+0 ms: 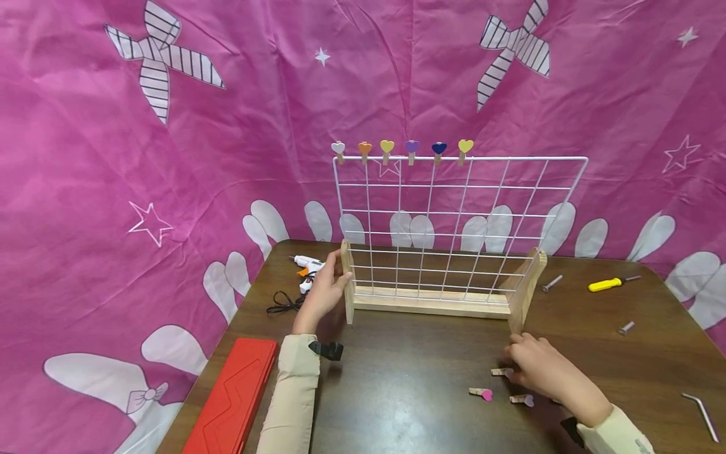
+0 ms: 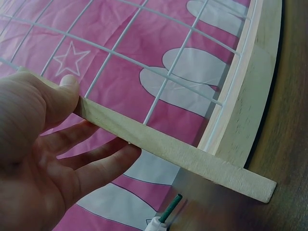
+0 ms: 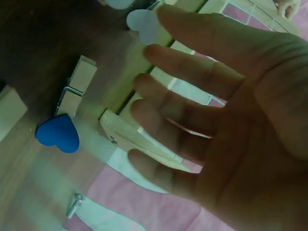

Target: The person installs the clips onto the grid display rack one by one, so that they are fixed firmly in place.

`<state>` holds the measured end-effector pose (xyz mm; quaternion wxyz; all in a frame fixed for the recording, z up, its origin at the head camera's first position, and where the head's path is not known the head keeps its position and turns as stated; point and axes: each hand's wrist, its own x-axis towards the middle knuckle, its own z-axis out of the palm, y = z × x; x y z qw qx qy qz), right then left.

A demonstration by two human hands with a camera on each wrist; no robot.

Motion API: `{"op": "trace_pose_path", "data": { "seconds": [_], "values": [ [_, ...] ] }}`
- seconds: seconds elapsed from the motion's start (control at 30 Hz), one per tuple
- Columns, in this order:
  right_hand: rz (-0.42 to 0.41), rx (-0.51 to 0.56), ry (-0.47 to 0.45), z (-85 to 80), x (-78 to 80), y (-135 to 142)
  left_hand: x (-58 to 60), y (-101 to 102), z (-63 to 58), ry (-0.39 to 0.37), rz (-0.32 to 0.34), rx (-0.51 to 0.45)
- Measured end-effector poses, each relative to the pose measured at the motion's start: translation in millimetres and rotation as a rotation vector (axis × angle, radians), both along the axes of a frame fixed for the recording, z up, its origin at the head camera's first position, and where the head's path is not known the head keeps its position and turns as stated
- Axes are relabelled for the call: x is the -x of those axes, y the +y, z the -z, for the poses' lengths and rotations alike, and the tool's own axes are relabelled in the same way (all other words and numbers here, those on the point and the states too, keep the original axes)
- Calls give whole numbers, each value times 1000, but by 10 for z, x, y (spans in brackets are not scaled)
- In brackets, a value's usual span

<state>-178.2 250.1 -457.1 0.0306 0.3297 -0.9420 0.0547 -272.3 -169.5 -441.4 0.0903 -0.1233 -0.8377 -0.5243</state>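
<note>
A white wire grid stands in a wooden base with an upright at each end. My left hand grips the left wooden upright, thumb on one side and fingers on the other. Several heart clothespins, among them a purple one, sit along the grid's top wire. Beside loose clothespins in front of the right upright, my right hand hovers with fingers extended. Its fingertips are close to a pale heart clothespin. Nearby lie a pink heart clothespin and a blue one.
A glue gun with its black cord lies behind my left hand. The red case is at the left edge. On the right are a yellow screwdriver, two bolts and a hex key. Pink cloth hangs behind the table.
</note>
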Motion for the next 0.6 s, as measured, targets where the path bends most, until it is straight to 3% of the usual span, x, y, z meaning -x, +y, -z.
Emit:
{"op": "trace_pose_path", "data": {
  "seconds": [0.23,0.33,0.47,0.6],
  "values": [
    [24,7,-68,87,3,16,10,38,5,6,1,4],
    [-2,18,-82,63,6,22,8,45,2,4,0,6],
    [-62,84,-119,-56,30,18,-4,38,-2,5,-6,7],
    [-73,218,-181,-243,49,-6,-22,21,-11,11,-10,2]
  ]
}}
